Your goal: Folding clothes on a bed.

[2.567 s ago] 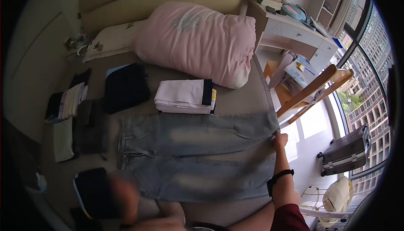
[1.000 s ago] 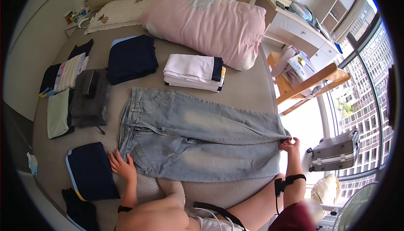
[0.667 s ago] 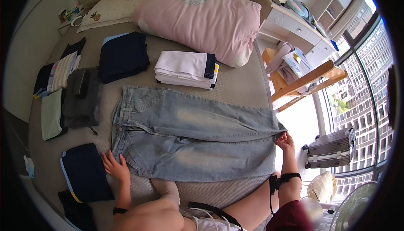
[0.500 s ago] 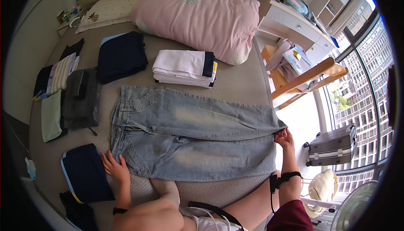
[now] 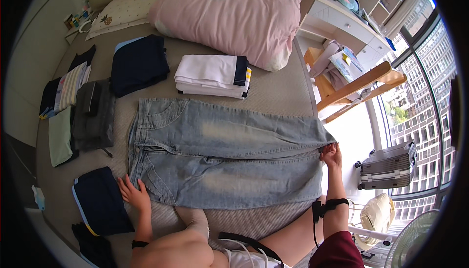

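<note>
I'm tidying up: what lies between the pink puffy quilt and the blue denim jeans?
A folded, navy-trimmed white fabric stack lies there, in the head view.

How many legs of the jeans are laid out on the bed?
2. The far leg lies toward the folded white stack, with the right hand pinching at its hem; the near leg lies toward the person. Neither is hidden.

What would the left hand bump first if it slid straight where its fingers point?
The left hand would probably bump the short dark strip poking from the dark grey bundle; its height is hard to judge.
</note>
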### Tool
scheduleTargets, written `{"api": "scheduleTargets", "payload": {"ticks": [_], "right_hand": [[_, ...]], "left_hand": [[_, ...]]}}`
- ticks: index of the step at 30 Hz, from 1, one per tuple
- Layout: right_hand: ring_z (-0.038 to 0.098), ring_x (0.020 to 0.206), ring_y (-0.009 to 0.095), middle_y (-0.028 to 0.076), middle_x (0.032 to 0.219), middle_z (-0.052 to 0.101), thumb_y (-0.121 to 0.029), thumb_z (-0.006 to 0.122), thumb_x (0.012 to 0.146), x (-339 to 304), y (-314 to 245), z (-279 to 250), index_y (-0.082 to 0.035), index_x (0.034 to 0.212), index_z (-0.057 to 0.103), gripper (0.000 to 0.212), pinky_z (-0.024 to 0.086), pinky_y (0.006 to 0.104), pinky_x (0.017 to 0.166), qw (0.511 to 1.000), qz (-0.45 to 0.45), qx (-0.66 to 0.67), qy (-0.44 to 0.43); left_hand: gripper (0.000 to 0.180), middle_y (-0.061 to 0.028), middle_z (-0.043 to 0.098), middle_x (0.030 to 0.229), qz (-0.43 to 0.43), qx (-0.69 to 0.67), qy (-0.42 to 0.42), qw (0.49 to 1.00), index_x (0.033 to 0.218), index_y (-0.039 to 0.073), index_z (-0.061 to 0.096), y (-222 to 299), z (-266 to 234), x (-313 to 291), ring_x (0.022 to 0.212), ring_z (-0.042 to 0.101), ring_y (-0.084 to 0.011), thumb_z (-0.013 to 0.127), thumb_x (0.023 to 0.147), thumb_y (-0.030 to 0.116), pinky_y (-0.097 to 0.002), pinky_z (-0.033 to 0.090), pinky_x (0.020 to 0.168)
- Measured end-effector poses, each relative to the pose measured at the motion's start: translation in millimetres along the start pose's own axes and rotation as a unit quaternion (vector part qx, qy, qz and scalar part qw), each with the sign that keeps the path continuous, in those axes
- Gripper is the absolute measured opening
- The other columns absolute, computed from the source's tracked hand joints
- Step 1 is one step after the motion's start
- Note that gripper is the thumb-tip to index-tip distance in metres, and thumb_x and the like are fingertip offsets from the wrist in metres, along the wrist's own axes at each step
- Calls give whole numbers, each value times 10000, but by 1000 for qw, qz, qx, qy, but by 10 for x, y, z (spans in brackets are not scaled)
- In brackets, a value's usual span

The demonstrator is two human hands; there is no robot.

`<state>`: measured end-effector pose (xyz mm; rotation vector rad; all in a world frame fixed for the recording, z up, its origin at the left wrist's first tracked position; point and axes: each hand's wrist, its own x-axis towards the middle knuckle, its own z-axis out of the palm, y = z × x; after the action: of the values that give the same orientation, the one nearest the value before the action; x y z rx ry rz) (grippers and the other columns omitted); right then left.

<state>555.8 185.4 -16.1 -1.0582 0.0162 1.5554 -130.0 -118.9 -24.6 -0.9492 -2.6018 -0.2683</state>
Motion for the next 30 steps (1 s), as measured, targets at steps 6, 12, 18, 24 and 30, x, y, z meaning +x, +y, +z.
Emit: {"api": "scheduleTargets", "payload": {"ticks": [6, 12, 18, 24, 30], "right_hand": [[575, 875, 157, -36, 802, 629, -452, 518, 909, 88, 1, 31, -209, 848, 663, 290, 323, 430, 831, 998, 63, 11, -3], [581, 841, 160, -37, 782, 619, -470, 522, 900, 303, -155, -201, -198, 814, 662, 318, 335, 436, 835, 999, -10, 20, -42], [565, 800, 151, -21, 839, 588, -377, 567, 900, -92, -40, 77, -142, 842, 627, 249, 451, 358, 833, 999, 39, -4, 30], [587, 923, 225, 79, 971, 560, -244, 571, 901, -91, -205, 196, -121, 1075, 519, 220, 459, 433, 849, 985, 21, -8, 172], [636, 789, 321, 227, 1123, 527, -128, 588, 880, -127, -63, 499, -114, 1239, 371, 420, 580, 343, 655, 953, 56, 242, 176]], "left_hand": [[501, -146, 342, 1443, -1, 3, 8, 1000, 1335, 112, 438, -50, -47, 9, 1331, 314, -325, 551, 892, 317, -465, 260, 1032], [496, -151, 347, 1439, 7, -12, 8, 1000, 1331, 109, 443, 23, 66, -39, 1328, 321, -326, 551, 893, 314, -463, 258, 1032], [499, -149, 345, 1441, 7, 2, 12, 1000, 1335, 106, 437, -39, -32, -13, 1329, 319, -325, 547, 896, 317, -463, 252, 1032], [496, -148, 346, 1435, -6, 23, 11, 1000, 1337, 118, 425, -62, 46, 29, 1325, 320, -319, 544, 896, 312, -466, 261, 1028], [500, -163, 324, 1432, -44, 70, -83, 993, 1346, 143, 384, 54, -24, 138, 1322, 312, -332, 528, 900, 318, -507, 300, 1010]]}}
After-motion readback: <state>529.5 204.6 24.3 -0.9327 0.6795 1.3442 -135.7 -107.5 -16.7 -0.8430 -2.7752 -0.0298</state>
